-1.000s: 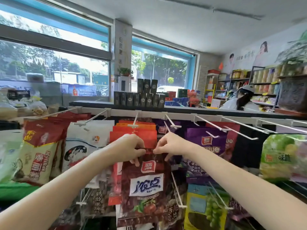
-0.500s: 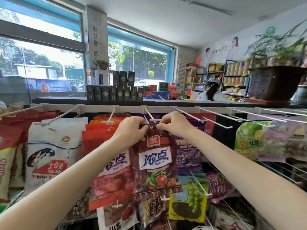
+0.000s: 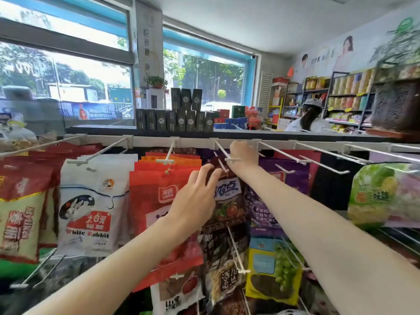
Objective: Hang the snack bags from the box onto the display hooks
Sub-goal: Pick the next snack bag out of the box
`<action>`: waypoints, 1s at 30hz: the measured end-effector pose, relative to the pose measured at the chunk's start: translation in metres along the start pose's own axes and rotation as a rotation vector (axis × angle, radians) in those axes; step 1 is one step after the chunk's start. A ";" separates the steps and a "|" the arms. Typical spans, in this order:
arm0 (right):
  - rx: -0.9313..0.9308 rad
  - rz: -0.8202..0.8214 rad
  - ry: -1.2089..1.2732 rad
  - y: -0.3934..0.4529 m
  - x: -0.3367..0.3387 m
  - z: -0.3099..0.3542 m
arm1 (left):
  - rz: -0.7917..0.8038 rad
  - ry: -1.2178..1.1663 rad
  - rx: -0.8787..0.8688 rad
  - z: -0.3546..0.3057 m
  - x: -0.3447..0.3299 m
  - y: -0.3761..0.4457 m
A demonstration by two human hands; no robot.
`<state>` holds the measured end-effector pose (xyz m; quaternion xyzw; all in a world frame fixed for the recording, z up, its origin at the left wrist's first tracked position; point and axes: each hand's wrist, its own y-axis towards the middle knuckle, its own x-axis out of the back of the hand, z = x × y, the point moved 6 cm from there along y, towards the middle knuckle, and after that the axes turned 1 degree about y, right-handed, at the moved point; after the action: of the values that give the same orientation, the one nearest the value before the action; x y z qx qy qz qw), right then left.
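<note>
Fingers [image 3: 210,176] touch dark snack bag [image 3: 228,201], hanging lengthwise downward.

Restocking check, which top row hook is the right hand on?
The right hand is at the hook carrying the dark maroon bag, right of the red bags' hook.

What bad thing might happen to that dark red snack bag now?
1. The dark red snack bag sits near the front of its white hook; if the left hand lets go early, it might slide off.
2. The right hand reaches deep between the metal prongs and might get scratched.
3. Tugging the bag might tear its hang hole, though the hole itself is hidden.
</note>
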<state>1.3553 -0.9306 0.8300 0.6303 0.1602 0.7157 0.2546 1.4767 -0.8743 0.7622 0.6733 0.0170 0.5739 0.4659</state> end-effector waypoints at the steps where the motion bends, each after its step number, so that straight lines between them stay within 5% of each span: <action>1: 0.003 -0.007 -0.026 0.003 -0.001 0.003 | 0.023 -0.038 0.033 0.003 0.002 -0.001; 8: 0.085 0.024 0.203 -0.016 -0.008 0.003 | -0.031 0.035 -0.072 -0.011 -0.008 -0.007; 14: 0.379 -0.089 0.212 -0.082 0.020 -0.043 | -0.015 -0.006 -0.382 -0.096 -0.036 -0.016; 17: 0.360 -0.091 0.181 -0.121 0.025 -0.088 | 0.022 -0.081 -0.440 -0.150 -0.056 -0.018; 22: 0.356 0.169 0.110 -0.196 -0.013 -0.175 | 0.191 -0.224 -0.410 -0.250 -0.122 -0.055; 30: 0.244 0.926 -0.010 -0.368 -0.185 -0.348 | 0.701 -0.256 -0.172 -0.355 -0.271 -0.195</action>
<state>1.0869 -0.7019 0.4215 0.6641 -0.0559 0.7268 -0.1659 1.2038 -0.6993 0.3980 0.6630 -0.3210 0.6088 0.2947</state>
